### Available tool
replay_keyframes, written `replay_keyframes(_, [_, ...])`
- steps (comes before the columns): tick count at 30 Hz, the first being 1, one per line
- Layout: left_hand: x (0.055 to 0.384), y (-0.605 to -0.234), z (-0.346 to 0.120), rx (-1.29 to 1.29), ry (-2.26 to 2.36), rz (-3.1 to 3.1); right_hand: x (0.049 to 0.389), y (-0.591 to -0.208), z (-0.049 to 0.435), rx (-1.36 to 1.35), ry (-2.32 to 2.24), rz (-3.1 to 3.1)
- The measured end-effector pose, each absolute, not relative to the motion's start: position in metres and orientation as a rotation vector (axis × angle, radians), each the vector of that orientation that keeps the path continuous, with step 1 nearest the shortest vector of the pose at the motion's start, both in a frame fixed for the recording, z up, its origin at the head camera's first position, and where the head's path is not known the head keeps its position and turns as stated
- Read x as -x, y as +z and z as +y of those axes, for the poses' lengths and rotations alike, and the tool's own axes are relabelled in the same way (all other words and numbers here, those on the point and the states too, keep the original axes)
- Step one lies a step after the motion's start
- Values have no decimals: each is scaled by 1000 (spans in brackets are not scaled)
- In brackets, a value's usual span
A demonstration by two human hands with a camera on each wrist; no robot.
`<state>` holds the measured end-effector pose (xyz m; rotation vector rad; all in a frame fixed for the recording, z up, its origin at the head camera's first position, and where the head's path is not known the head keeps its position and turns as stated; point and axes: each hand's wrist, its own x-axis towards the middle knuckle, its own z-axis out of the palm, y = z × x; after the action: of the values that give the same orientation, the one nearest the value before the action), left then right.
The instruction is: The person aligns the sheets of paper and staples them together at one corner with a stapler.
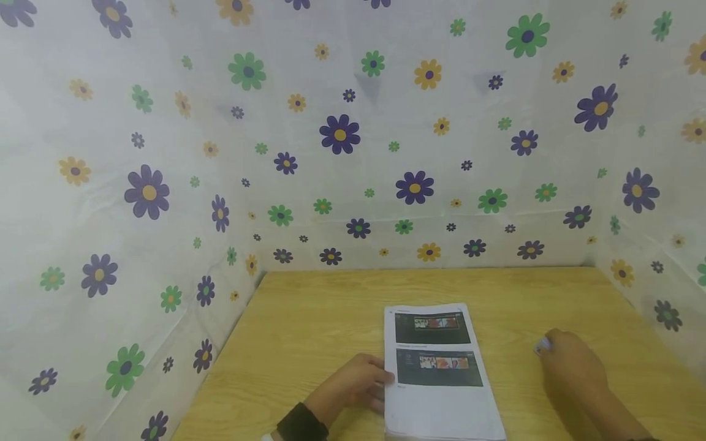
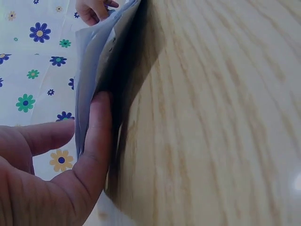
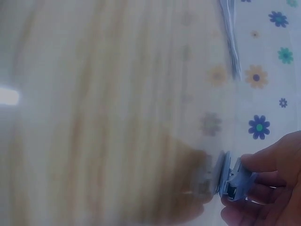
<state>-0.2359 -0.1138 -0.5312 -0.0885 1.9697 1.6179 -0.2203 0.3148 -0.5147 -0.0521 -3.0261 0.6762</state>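
A stack of printed paper sheets (image 1: 436, 407) lies on the wooden table, with dark screenshots on its top page. My left hand (image 1: 358, 381) grips the left edge of the stack, thumb on top and fingers underneath; in the left wrist view that edge is raised off the table. To the right of the papers and apart from them, my right hand (image 1: 576, 365) holds a small blue-grey stapler (image 3: 237, 182) low at the tabletop, thumb on one side and fingers on the other. Much of the stapler is hidden by the hand.
The wooden table (image 1: 309, 306) ends at a flower-printed white sheet (image 1: 375, 165) at the back, with similar sheets along both sides. A dark band (image 1: 302, 422) is around the left wrist.
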Motion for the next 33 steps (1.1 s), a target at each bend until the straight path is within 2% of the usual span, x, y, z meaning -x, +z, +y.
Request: replay_keyframes(33, [266,-532,-92,139,1623,2234,225,-520,274,-170,662,-2935])
